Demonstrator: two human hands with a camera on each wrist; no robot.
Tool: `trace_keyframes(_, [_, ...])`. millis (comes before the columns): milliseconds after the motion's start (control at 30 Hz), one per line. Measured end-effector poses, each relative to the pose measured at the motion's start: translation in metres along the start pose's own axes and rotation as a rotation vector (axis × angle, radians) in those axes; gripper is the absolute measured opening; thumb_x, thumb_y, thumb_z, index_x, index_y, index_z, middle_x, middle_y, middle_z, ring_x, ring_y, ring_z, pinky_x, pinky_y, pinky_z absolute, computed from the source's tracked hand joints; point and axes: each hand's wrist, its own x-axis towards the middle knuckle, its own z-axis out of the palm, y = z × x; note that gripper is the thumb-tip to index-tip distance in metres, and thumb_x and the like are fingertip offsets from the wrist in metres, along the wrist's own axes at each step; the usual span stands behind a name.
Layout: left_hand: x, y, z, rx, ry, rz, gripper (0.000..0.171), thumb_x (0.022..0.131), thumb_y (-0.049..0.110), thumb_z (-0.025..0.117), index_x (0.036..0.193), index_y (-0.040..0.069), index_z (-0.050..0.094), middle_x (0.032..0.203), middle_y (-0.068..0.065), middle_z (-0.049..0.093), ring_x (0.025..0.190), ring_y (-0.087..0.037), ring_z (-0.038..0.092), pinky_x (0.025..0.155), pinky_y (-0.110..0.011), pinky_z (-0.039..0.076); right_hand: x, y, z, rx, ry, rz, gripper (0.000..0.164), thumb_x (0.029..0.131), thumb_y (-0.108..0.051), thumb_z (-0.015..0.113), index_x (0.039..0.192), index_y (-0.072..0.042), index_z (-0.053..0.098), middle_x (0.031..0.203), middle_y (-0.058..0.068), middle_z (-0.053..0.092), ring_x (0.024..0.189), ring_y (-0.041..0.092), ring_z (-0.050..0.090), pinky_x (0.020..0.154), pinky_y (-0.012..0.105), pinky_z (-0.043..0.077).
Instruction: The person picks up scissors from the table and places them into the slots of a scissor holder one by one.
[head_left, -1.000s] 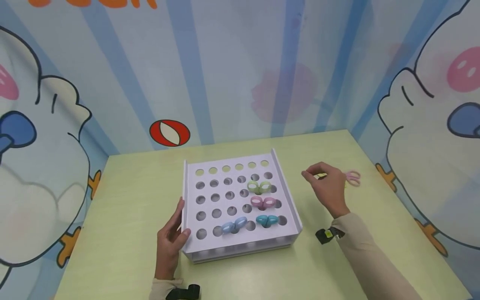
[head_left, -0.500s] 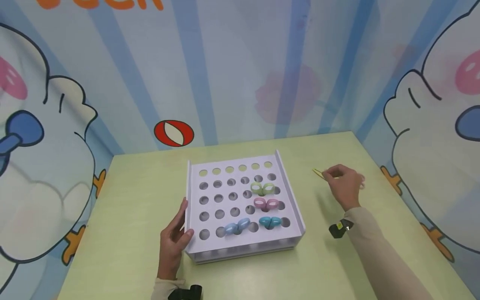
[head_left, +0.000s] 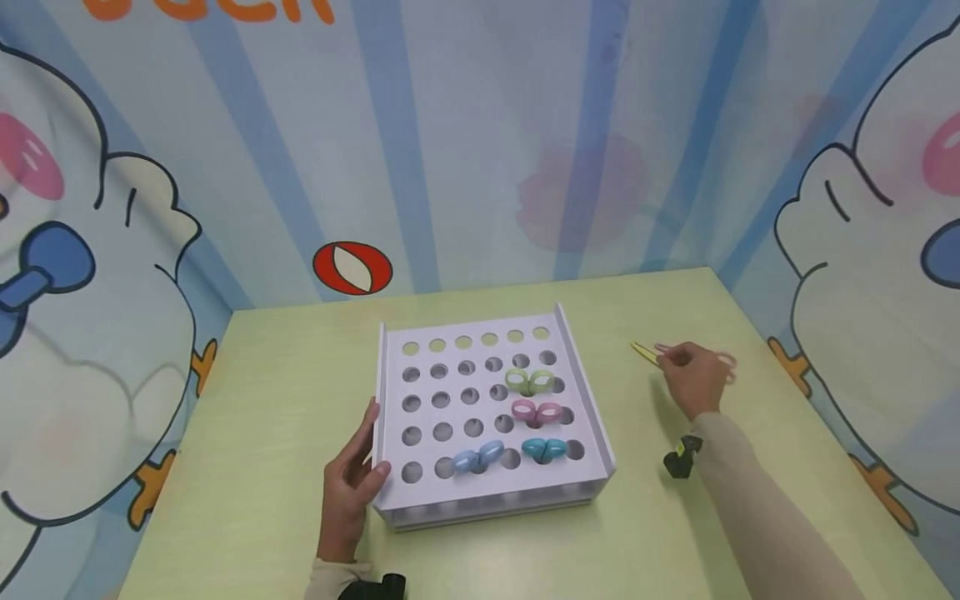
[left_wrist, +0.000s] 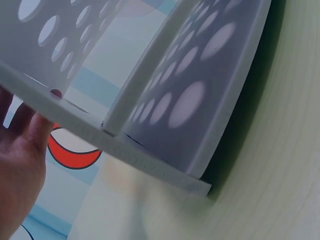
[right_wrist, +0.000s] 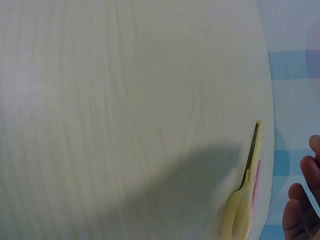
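My left hand (head_left: 348, 504) grips the left side of a white rack (head_left: 423, 497) with rows of round holes. Its thumb is at the near corner, and in the left wrist view the fingertips reach round the panel edge (left_wrist: 70, 117). Scissors stand in the holes with only their handles showing: light green (head_left: 529, 381), pink (head_left: 537, 411), pale blue (head_left: 478, 456) and teal (head_left: 544, 449). My right hand (head_left: 693, 379) is over the handle end of yellow scissors (head_left: 645, 353) lying on the table. In the right wrist view its bent fingers are apart from the yellow handles (right_wrist: 236, 216).
Light pink scissors (head_left: 729, 375) lie just beyond the yellow ones, partly covered by the right hand. The pale yellow table (head_left: 300, 367) is enclosed by cartoon-printed walls (head_left: 480, 167) at the back and sides.
My right hand has moved right and slightly down, from over the yellow blades toward the handles, baring the blade tip. The left hand keeps its hold; the view has shifted slightly.
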Motion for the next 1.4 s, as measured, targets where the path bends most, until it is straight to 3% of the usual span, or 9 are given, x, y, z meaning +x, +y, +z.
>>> trace_keyframes(233, [0.000,0.000,0.000,0.000,0.000,-0.005,0.068,0.086,-0.001,0.056,0.152,0.010,0.044,0.160,-0.001,0.041,0.146,-0.005,0.042,0.110,-0.018,0.044,0.009,0.009,0.005,-0.085,-0.009,-0.013,0.016,0.087,-0.009,0.069,0.093,0.006,0.072,0.096,0.028,0.074,0.081,0.042,0.068,0.070,0.045,0.048])
trace_keyframes(467, [0.000,0.000,0.001,0.003,-0.004,-0.011,0.067,0.086,0.000,0.056,0.152,0.010,0.044,0.160,0.000,0.041,0.146,-0.004,0.042,0.111,-0.018,0.043,0.012,0.026,0.007,-0.132,-0.101,0.087,0.038,0.084,-0.009,0.058,0.119,0.006,0.068,0.115,0.034,0.067,0.105,0.052,0.059,0.088,0.060,0.049])
trace_keyframes(733, [-0.001,0.000,0.002,-0.003,0.005,0.006,0.068,0.086,-0.001,0.056,0.151,0.008,0.044,0.159,-0.001,0.042,0.145,-0.004,0.043,0.110,-0.017,0.044,0.013,0.039,0.008,-0.227,-0.201,0.109,0.051,0.084,-0.010,0.054,0.132,0.005,0.059,0.123,0.040,0.060,0.112,0.059,0.051,0.086,0.066,0.050])
trace_keyframes(967, [-0.001,0.000,0.001,0.013,0.011,-0.004,0.067,0.086,0.001,0.056,0.151,0.010,0.045,0.159,0.000,0.043,0.144,-0.004,0.044,0.109,-0.017,0.045,0.011,0.036,0.010,-0.308,-0.199,0.063,0.045,0.083,-0.007,0.055,0.125,0.006,0.064,0.120,0.036,0.064,0.112,0.062,0.051,0.090,0.067,0.048])
trace_keyframes(1200, [-0.002,0.000,0.000,0.010,0.020,0.001,0.067,0.085,0.000,0.056,0.151,0.009,0.045,0.159,0.000,0.043,0.144,-0.005,0.045,0.109,-0.018,0.046,0.010,0.039,0.014,-0.318,-0.163,0.032,0.040,0.080,-0.007,0.053,0.115,0.005,0.069,0.116,0.034,0.066,0.118,0.063,0.047,0.107,0.074,0.029])
trace_keyframes(1400, [-0.001,0.001,0.000,0.014,0.014,0.002,0.066,0.086,0.001,0.057,0.151,0.009,0.045,0.159,-0.001,0.043,0.144,-0.005,0.045,0.109,-0.017,0.045,0.010,0.036,0.015,-0.347,-0.164,0.020,0.039,0.079,-0.007,0.053,0.111,0.005,0.071,0.114,0.034,0.067,0.120,0.065,0.044,0.110,0.076,0.022])
